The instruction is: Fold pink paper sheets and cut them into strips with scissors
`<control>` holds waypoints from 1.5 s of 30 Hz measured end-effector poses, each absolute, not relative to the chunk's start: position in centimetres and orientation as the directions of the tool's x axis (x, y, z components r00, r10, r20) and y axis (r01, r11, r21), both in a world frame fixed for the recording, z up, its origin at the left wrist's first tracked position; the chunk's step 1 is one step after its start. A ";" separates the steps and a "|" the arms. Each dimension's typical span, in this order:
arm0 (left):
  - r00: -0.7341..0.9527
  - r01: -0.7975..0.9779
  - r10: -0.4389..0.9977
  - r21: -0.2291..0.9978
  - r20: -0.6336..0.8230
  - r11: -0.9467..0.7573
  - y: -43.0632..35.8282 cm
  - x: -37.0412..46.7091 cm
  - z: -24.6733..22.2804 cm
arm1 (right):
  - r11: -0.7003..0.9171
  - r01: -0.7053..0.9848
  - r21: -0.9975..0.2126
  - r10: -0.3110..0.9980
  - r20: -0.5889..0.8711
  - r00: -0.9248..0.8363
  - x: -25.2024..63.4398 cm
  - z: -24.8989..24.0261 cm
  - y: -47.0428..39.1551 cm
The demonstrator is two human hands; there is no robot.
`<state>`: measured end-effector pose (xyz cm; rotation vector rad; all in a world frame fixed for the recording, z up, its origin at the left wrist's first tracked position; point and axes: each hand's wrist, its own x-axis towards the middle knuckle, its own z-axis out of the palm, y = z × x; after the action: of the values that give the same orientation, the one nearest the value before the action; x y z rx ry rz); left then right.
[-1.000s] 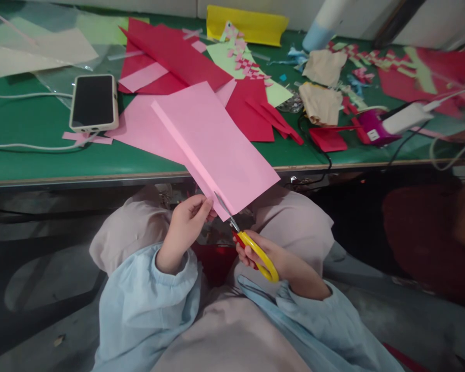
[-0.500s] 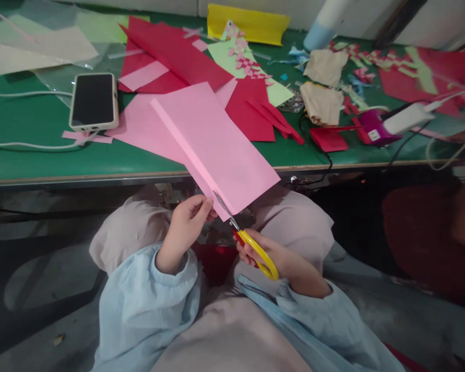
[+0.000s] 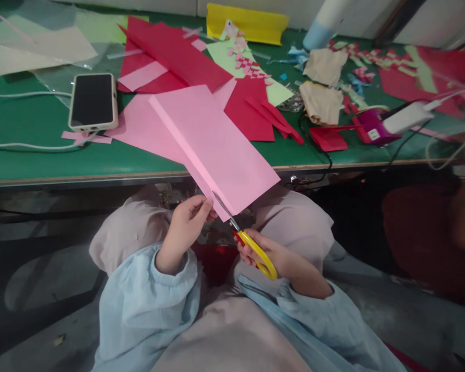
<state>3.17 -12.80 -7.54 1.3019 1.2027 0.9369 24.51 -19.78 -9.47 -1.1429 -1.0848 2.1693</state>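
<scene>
My left hand [image 3: 189, 219] pinches the left edge of a pink sheet of paper [image 3: 225, 150] near its lower corner. The sheet has a lengthwise fold close to that edge; its far part rests over the table and its near part juts past the table edge above my lap. My right hand [image 3: 265, 250] is closed around the yellow and red handles of a pair of scissors [image 3: 260, 253]. The blades lie at the sheet's near end, along the folded strip, just right of my left fingertips. How far the paper is cut I cannot tell.
On the green table [image 3: 23, 121] lie a phone [image 3: 93, 102] with white cables, red sheets [image 3: 178, 54], woven paper strips [image 3: 242, 54] and a yellow folded paper [image 3: 248, 25]. Beige cloth pieces [image 3: 321, 101] and a white plug [image 3: 406, 120] are on the right. Another person's blurred arm shows far right.
Almost nothing differs. The pink sheet's far end has dipped very slightly; both hands and the scissors stay in place.
</scene>
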 end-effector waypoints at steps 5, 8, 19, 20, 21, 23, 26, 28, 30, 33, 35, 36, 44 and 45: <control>0.186 0.126 0.974 0.987 -0.127 0.105 -12.8 3.3 -7.7 | -0.579 -0.052 -0.813 0.694 -0.459 -0.555 24.4 -9.1 -19.6; 0.203 0.121 0.970 0.987 -0.133 0.110 -12.8 3.2 -7.8 | -0.569 -0.045 -0.821 0.689 -0.446 -0.571 24.3 -9.0 -19.3; 0.207 0.119 0.969 0.987 -0.133 0.110 -12.9 3.1 -8.0 | -0.595 -0.072 -0.800 0.694 -0.467 -0.548 23.9 -8.6 -19.1; 0.209 0.119 0.969 0.987 -0.133 0.110 -12.9 3.1 -8.0 | -0.596 -0.071 -0.800 0.695 -0.469 -0.546 24.0 -8.7 -19.2; 0.211 0.118 0.968 0.987 -0.133 0.110 -12.9 3.1 -8.0 | -0.593 -0.068 -0.802 0.695 -0.468 -0.545 24.0 -8.9 -19.2; 0.209 0.119 0.969 0.987 -0.133 0.110 -12.9 3.1 -7.9 | -0.586 -0.055 -0.809 0.695 -0.467 -0.546 24.2 -9.2 -19.3; 0.207 0.126 0.970 0.986 -0.129 0.105 -12.9 3.2 -7.8 | -0.577 -0.031 -0.816 0.694 -0.470 -0.545 24.4 -9.5 -19.4; 0.209 0.134 0.969 0.986 -0.129 0.103 -12.9 3.2 -7.8 | -0.573 -0.025 -0.819 0.699 -0.472 -0.537 24.4 -9.4 -19.3; 0.218 0.141 0.967 0.985 -0.128 0.099 -12.9 3.2 -7.7 | -0.568 -0.026 -0.823 0.702 -0.467 -0.537 24.2 -9.1 -19.2; 0.233 0.156 0.965 0.984 -0.121 0.086 -12.9 3.1 -7.7 | -0.571 -0.026 -0.820 0.696 -0.467 -0.545 23.8 -8.6 -18.8; 0.232 0.162 0.965 0.983 -0.121 0.085 -12.9 3.1 -7.8 | -0.580 -0.027 -0.814 0.692 -0.474 -0.544 23.6 -8.4 -18.7; 0.229 0.164 0.966 0.983 -0.123 0.086 -12.9 3.1 -7.8 | -0.584 -0.030 -0.812 0.692 -0.478 -0.541 23.5 -8.3 -18.6; 0.227 0.157 0.965 0.983 -0.129 0.094 -13.0 3.1 -7.7 | -0.618 -0.058 -0.784 0.688 -0.504 -0.522 23.6 -8.7 -18.7; 0.226 0.157 0.966 0.983 -0.129 0.095 -13.0 3.1 -7.6 | -0.622 -0.062 -0.780 0.687 -0.507 -0.520 23.6 -8.7 -18.7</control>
<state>3.12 -12.96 -7.65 1.3320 1.1852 0.8787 23.64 -18.73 -8.72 -1.1758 -0.9993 2.1714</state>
